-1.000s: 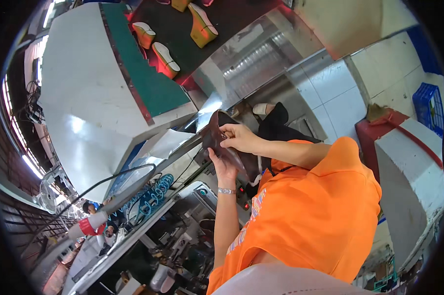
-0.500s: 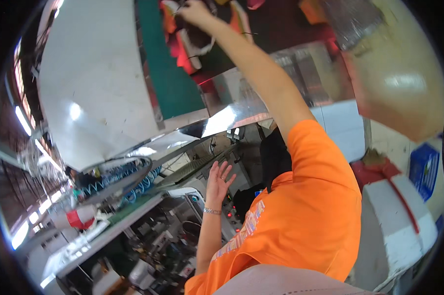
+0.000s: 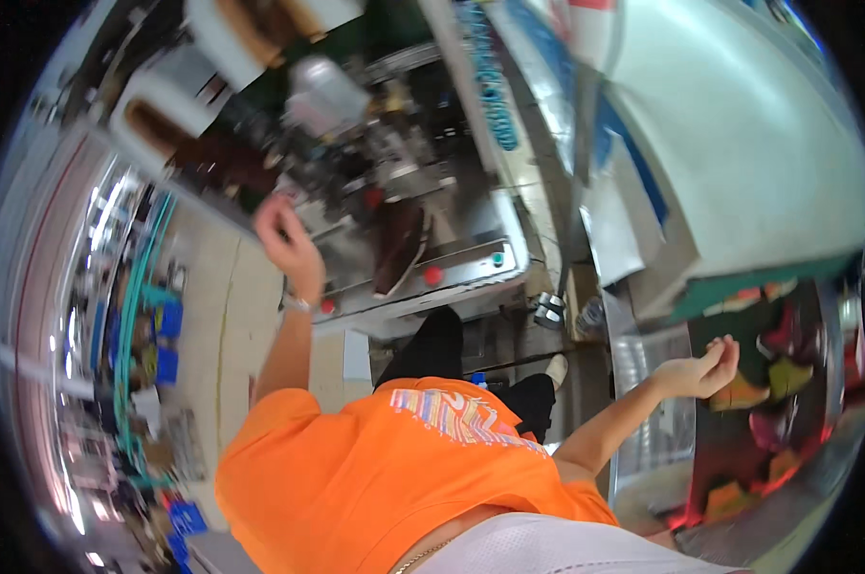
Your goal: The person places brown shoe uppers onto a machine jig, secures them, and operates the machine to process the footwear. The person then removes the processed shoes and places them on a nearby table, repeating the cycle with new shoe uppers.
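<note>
My left hand is raised at the front left of a machine, its fingers bent and smeared by motion. I cannot make out whether it touches anything there. A dark brown shoe with a pale sole edge leans at the machine's front, to the right of that hand. Further left, a dark brown piece sits by the machine, blurred. Over on the right, my right hand hovers above the edge of a dark conveyor belt, palm turned up, fingers loosely curled, with nothing visible in it.
Orange, yellow and pink shoe pieces lie on the belt under reddish light. A large pale housing rises above it. Red buttons and a green one line the machine's front edge. Blue bins stand at far left.
The view has swung left, from the belt toward the machine. My right hand, stretched over the belt before, has drawn back to its edge. My left hand has reached up to the machine.
</note>
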Tool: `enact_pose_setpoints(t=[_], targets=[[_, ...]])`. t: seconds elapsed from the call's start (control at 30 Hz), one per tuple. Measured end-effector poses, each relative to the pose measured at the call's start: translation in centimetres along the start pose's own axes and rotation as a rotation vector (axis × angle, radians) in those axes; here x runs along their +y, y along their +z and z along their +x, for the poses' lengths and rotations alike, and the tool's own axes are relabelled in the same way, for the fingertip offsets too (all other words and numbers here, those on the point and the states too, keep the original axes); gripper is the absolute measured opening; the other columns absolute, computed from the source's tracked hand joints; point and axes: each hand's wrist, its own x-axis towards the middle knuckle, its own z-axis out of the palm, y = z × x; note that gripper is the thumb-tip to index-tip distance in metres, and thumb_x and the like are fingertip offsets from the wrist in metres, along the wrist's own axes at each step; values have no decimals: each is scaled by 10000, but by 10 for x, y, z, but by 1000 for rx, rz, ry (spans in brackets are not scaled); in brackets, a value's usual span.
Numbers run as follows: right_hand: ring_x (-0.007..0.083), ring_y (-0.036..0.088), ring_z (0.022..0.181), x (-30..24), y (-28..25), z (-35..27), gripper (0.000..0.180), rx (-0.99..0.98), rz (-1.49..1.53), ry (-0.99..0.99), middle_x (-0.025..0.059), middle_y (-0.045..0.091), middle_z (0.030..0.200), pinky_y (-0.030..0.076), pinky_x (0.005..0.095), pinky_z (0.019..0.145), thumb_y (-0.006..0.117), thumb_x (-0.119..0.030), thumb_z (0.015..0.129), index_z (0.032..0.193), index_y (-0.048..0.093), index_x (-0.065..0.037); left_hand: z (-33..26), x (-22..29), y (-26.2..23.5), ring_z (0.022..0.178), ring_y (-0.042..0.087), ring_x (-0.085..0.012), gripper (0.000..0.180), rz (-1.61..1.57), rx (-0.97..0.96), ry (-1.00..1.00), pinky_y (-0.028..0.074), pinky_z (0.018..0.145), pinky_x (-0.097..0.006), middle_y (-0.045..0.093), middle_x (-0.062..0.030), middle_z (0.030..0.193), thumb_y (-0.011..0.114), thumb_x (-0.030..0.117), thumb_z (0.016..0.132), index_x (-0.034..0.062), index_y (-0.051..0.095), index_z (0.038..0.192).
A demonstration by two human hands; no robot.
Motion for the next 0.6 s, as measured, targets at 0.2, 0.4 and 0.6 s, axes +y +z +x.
enact_pose_setpoints(t=[0.2, 0.4, 0.6], targets=[[134, 516, 769, -63, 40, -125, 91, -711, 207, 34, 77, 551, 913, 437, 237, 695, 486, 44, 833, 885, 554, 17, 132, -125, -125, 937, 499, -210, 385, 572, 273, 117, 397, 791, -315, 529, -117, 1077, 595, 177, 797, 7, 482, 1124], [138, 522, 752, -97, 60, -186, 94, -1161, 349, 114, 99, 551, 864, 421, 224, 671, 480, 59, 822, 847, 562, 19, 194, -182, -123, 722, 586, -204, 289, 568, 3, 49, 453, 659, -320, 638, -94, 851, 612, 179, 771, 23, 588, 1014], [151, 531, 695, -111, 65, -221, 195, -1408, 340, 21, 105, 568, 814, 418, 235, 623, 457, 138, 719, 811, 566, 4, 200, -197, -119, 683, 608, -244, 236, 477, 17, 87, 462, 631, -324, 633, -126, 757, 591, 214, 779, 15, 620, 902]])
